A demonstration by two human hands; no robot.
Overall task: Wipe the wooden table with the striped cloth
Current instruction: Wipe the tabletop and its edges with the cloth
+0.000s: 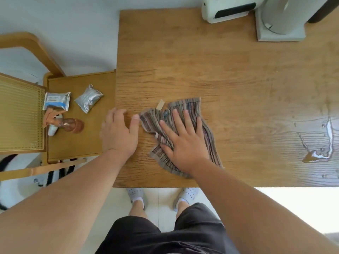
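Striped cloth, rumpled and ribbed, lies on the grained wooden table near its front-left corner. Right hand presses it, fingers spread flat. Left hand rests flat just beside the cloth, thumb touching its edge.

Bright, even daylight, soft shadows.
Glare whitens the wet streaks on the wooden table and the floor at lower right; the left hand blurs slightly; wide-angle bending curves the edges.

Wooden table with striped cloth, a puddle (right side), white appliance and grey stand base.
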